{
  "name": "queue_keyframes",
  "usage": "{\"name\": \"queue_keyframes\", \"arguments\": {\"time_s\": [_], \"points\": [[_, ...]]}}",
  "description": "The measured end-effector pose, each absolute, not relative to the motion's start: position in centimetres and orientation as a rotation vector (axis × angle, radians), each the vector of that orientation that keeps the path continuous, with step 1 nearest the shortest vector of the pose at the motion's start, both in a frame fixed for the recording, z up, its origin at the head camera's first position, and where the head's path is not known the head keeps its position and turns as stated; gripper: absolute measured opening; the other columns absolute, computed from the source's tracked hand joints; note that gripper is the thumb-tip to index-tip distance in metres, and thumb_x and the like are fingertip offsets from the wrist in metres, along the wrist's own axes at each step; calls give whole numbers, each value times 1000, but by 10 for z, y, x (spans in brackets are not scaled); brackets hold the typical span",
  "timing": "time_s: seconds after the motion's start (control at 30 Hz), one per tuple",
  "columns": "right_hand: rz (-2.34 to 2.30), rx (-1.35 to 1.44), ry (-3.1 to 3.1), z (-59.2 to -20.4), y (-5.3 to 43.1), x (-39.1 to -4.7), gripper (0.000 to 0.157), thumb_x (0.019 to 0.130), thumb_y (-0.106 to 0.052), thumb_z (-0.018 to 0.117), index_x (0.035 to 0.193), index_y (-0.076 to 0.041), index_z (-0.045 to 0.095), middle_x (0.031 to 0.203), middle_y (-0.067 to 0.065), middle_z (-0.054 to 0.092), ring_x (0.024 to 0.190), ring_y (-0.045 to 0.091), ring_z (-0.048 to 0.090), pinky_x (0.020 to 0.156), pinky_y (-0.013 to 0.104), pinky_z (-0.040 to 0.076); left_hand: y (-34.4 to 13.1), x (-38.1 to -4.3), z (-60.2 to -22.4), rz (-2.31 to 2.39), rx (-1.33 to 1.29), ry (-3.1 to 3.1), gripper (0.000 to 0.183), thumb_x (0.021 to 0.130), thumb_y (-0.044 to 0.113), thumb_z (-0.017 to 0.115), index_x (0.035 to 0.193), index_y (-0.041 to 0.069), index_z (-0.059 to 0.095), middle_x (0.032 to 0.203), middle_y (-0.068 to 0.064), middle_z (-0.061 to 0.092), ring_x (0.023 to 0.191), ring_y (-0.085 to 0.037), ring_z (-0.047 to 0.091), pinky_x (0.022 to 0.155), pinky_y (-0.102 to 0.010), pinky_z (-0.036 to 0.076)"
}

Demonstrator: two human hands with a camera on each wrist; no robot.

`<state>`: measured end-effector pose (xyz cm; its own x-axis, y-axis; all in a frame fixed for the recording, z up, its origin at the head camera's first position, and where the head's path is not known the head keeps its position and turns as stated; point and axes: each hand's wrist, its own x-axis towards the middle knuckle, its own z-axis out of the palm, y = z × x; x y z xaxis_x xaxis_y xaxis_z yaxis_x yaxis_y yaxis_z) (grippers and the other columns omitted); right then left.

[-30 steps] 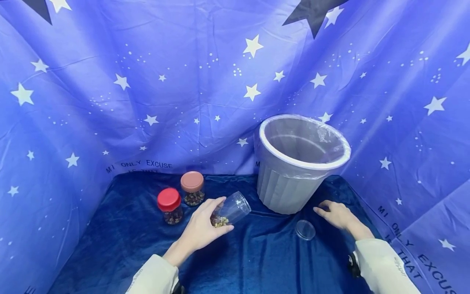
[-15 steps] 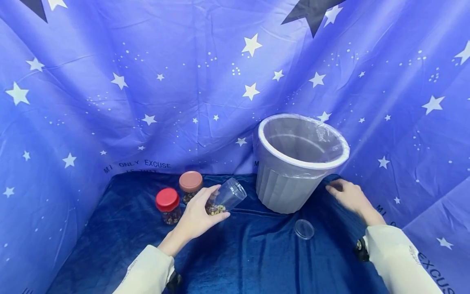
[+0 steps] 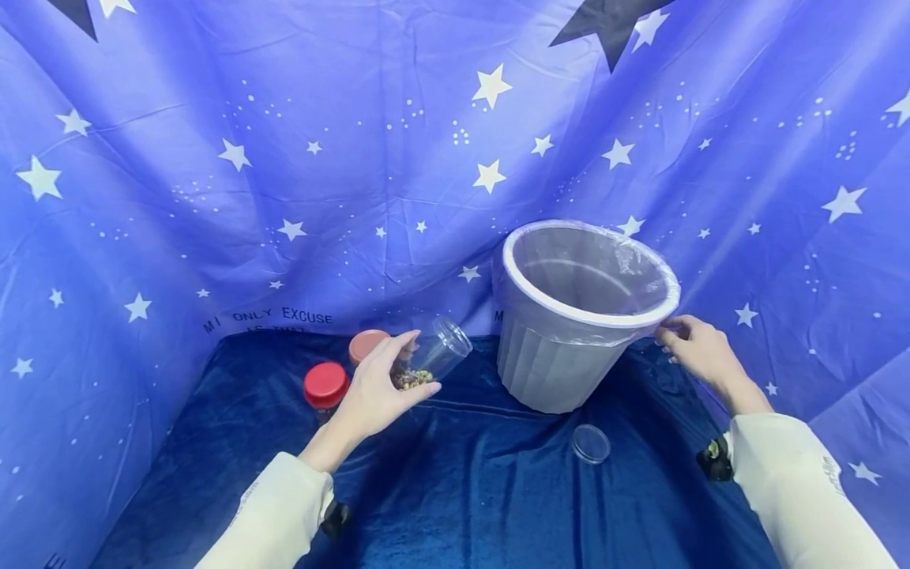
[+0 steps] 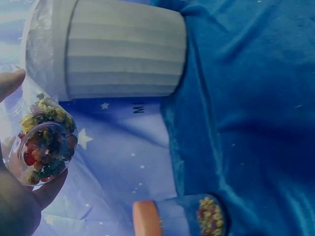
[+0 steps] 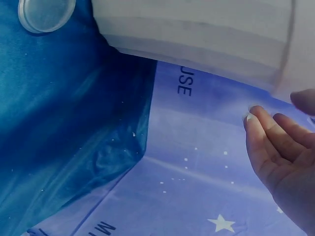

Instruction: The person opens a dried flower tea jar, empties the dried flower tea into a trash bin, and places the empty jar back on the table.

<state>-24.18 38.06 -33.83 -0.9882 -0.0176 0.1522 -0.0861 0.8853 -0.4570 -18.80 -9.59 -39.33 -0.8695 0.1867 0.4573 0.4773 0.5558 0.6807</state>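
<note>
And there's glossy, clear plastic on the held jar; matt, ribbed plastic on the bin, shiny crinkled film lining it; velvety cloth, smooth backdrop fabric!

Starry blue drapes, navy cloth

Backdrop: violet-blue, printed with white stars, white dots, black star shapes and black lettering. Tablecloth: deep blue with a lighter sheen along its folds. Bin: grey, vertically ribbed; rim, white. Jar: colourless, transparent; contents, mottled yellow, red and dark green. Lids: one red lid, one salmon-pink lid, one clear disc. Sleeves: cream.
</note>
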Motion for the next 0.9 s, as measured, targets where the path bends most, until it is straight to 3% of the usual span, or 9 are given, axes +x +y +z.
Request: {"name": "queue_keyframes", "arguments": {"time_s": [0.2,0.27,0.4,0.43,0.5,0.6,0.73,0.8,0.9], "points": [[865,59,-2849,-325,385,-244,46,102,-14,37,132,20,43,111,37,64,64,-12,56,61,15,50,-94,-197,-374,-1260,-507,-2462,76,75,37,84,141,15,51,119,-3,63,109,-19,59,96,-41,49],[981,37,-2816,-320,386,-246,48,103,-12,31,135,22,37,102,34,66,66,-14,55,62,15,53,-92,-200,-369,-1268,-500,-2467,76,76,38,83,141,16,51,119,-3,62,110,-18,58,97,-41,49],[1110,-30,-2770,-307,383,-252,54,105,-18,24,139,24,28,90,8,68,66,-12,57,63,16,54,-88,-206,-362,-1279,-488,-2461,76,76,38,83,141,16,51,119,-3,62,110,-18,58,97,-40,48],[1111,-45,-2767,-304,382,-254,57,105,-21,24,140,23,27,90,8,68,66,-11,57,62,17,55,-88,-207,-361,-1277,-488,-2454,76,76,38,83,141,16,51,119,-3,62,110,-19,58,97,-40,49],[1053,-71,-2786,-299,379,-257,63,105,-29,23,142,22,27,94,19,70,64,-9,59,62,20,55,-88,-210,-359,-1276,-489,-2442,75,76,36,83,140,15,52,118,-4,62,109,-20,58,97,-40,49],[881,-108,-2827,-290,376,-261,70,104,-42,22,139,17,38,96,25,71,70,5,65,75,34,53,-88,-213,-356,-1264,-493,-2434,75,76,37,83,140,13,52,119,-5,63,108,-21,58,96,-41,49],[735,-140,-2895,-282,372,-265,79,102,-55,19,133,12,49,77,11,72,92,37,65,87,55,42,-90,-218,-352,-1234,-483,-2443,75,77,38,82,141,14,51,120,-5,63,108,-22,59,95,-42,49],[702,-140,-2927,-279,370,-266,82,101,-57,18,132,11,50,72,5,71,100,46,62,86,56,43,-91,-220,-349,-1217,-474,-2446,76,77,39,82,142,14,51,120,-4,63,108,-22,59,95,-42,48],[630,-131,-2951,-275,365,-267,82,101,-58,20,130,13,52,68,4,71,95,46,64,76,49,46,-92,-223,-343,-1204,-477,-2440,77,77,38,82,142,13,50,120,-5,62,107,-23,59,96,-42,48]]}}
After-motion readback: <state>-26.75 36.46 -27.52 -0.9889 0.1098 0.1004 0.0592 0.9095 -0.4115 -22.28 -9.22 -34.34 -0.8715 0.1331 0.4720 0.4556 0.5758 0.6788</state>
